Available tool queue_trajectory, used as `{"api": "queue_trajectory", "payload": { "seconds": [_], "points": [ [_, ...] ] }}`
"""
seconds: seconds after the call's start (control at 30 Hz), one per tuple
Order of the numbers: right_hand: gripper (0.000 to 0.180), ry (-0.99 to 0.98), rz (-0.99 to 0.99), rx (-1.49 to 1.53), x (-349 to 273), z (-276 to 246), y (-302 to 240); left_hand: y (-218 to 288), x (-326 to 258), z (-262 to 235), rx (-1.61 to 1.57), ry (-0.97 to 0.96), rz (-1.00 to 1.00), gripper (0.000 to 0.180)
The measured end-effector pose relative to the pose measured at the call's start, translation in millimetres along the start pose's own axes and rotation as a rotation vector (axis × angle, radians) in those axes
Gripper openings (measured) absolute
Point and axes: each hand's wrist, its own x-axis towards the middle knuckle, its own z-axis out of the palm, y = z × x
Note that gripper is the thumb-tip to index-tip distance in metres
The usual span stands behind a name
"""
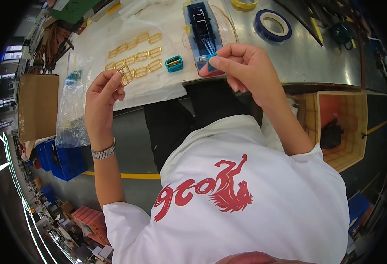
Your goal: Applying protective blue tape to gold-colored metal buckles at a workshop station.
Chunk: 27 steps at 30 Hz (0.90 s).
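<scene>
While a gold buckle (125, 75) is pinched between the thumb and fingers of the left hand (102, 90), similar buckles (141, 56) are laid in rows beyond it. Farther right, past a teal bundle (174, 64), a small blue-green piece (211, 59) is pinched by the right hand (250, 68) at a blue dispenser's (191, 38) near end.

Rows of buckles (141, 56) lie on the table (325, 61), left of a small bundle (174, 64). A holder (194, 46) stands right of the bundle, with tape rolls (284, 31) farther right. One buckle sits in the left hand (101, 90), at the rows' near side; the right hand (248, 66) is by the holder's near end. A carton (38, 105) stands left of the plastic bag (77, 105); a crate (364, 127) stands below, at right.
</scene>
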Motion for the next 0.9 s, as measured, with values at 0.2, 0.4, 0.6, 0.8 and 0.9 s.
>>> {"api": "queue_trajectory", "payload": {
  "seconds": [0.2, 0.4, 0.6, 0.8, 0.9],
  "points": [
    [0.015, -0.041, 0.163, 0.07, -50.2, 9.3, 22.4, 34.2, -50.6, 97.0, -0.326, -0.336, -0.2, 0.016],
    [0.019, -0.022, 0.192, 0.041, -57.1, 9.5, 37.1, 26.0, -48.6, 136.2, -0.246, -0.425, -0.257, 0.019],
    [0.02, -0.034, 0.173, 0.099, -60.8, 9.7, 36.3, 18.2, -39.8, 143.0, -0.18, -0.426, -0.27, 0.018],
    [0.027, -0.06, 0.138, 0.085, -62.8, 8.6, 41.9, 18.0, -34.3, 146.8, -0.143, -0.435, -0.277, 0.018],
    [0.03, -0.04, 0.19, 0.081, -65.1, 11.3, 36.3, 16.9, -35.3, 151.3, -0.148, -0.413, -0.309, 0.018]
  ]
}}
